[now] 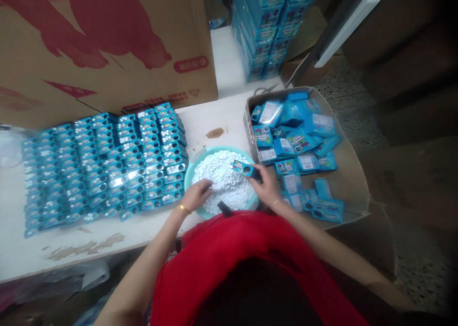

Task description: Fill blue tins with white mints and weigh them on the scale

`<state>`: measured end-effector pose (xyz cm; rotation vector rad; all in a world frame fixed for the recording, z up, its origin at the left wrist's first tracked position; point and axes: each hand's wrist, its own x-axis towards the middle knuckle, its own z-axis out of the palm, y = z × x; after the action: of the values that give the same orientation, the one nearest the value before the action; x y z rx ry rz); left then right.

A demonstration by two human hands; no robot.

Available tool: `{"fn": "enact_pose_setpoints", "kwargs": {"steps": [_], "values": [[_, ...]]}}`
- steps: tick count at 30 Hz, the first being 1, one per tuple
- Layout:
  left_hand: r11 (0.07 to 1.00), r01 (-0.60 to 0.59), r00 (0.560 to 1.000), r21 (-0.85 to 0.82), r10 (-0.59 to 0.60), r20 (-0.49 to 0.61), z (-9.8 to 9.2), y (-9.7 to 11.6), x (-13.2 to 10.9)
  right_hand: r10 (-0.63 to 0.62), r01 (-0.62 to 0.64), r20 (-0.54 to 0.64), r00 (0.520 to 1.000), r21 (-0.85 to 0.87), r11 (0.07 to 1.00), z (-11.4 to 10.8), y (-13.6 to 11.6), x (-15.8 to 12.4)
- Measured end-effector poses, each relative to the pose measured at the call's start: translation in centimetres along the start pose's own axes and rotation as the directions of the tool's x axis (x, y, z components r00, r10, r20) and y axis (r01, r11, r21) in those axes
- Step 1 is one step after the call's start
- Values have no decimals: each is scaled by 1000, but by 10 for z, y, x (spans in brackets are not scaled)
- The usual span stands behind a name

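Note:
A light-green round basin (188, 175) full of small white candies (220, 171) sits before me. My right hand (265, 186) grips a small blue candy box (243, 167) over the basin's right side; a dark round hole shows on the box's upward face. At the left side of the basin, my left hand (197, 194) has its fingers drawn together at the candies. Whatever lies between those fingers is too small to make out.
Rows of blue boxes (125, 163) stand left on the white table (200, 113). An open carton (352, 183) of loose blue boxes (300, 140) is at right. A large brown carton (186, 30) stands behind the rows, stacked blue boxes (268, 30) at the back.

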<state>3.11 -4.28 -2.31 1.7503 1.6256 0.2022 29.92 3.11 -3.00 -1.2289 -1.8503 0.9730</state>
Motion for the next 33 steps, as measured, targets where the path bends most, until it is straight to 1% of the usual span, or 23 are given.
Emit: {"fn": "enact_pose_setpoints", "kwargs": {"steps": [3, 5, 7, 8, 9, 11, 14, 17, 19, 21, 23, 24, 26, 28, 30, 31, 32, 33], "values": [[997, -57, 996, -50, 54, -66, -36, 14, -18, -45, 45, 27, 999, 1, 999, 6, 3, 0], [993, -105, 991, -51, 100, -88, -57, 30, -22, -102, 102, 42, 994, -12, 995, 10, 4, 0], [989, -150, 986, 14, 150, -68, -74, 47, -21, -161, 162, 60, 985, -27, 986, 13, 3, 0], [983, -165, 985, 74, 169, -46, -80, 56, -18, -184, 187, 67, 981, -34, 982, 15, 2, 0], [973, -173, 984, 151, 178, -16, -85, 66, -15, -203, 206, 76, 976, -40, 978, 16, 1, -1], [927, -161, 987, 338, 156, 43, -92, 86, -9, -225, 230, 97, 970, -50, 972, 17, -1, -2], [803, -125, 992, 583, 94, 83, -95, 118, -4, -235, 241, 121, 965, -39, 970, 20, -2, -3], [698, -148, 989, 701, 99, 111, -100, 147, -8, -223, 224, 121, 967, 8, 975, 23, 0, -5], [671, -174, 985, 721, 113, 132, -108, 157, -13, -201, 198, 121, 972, 38, 979, 24, 1, -6], [687, -176, 984, 705, 135, 114, -117, 157, -20, -178, 169, 130, 975, 73, 983, 24, 1, -8], [754, -187, 979, 629, 197, 55, -122, 146, -27, -165, 148, 141, 976, 126, 981, 22, -4, -10], [794, -206, 971, 572, 238, 19, -121, 137, -28, -163, 140, 148, 975, 155, 978, 22, -7, -12], [851, -249, 953, 462, 302, -42, -111, 117, -28, -166, 130, 174, 971, 201, 971, 23, -17, -15], [881, -277, 944, 383, 325, -65, -92, 100, -26, -172, 121, 231, 958, 220, 968, 25, -28, -17], [910, -282, 949, 305, 312, -55, -73, 91, -29, -188, 117, 313, 931, 231, 966, 24, -37, -19], [925, -276, 952, 261, 300, -54, -66, 89, -34, -194, 122, 339, 921, 220, 968, 21, -39, -20], [940, -261, 958, 219, 281, -65, -61, 86, -41, -196, 136, 350, 916, 188, 973, 14, -38, -21], [955, -234, 963, 180, 253, -90, -58, 83, -52, -182, 144, 338, 923, 133, 981, 3, -34, -21]]}}
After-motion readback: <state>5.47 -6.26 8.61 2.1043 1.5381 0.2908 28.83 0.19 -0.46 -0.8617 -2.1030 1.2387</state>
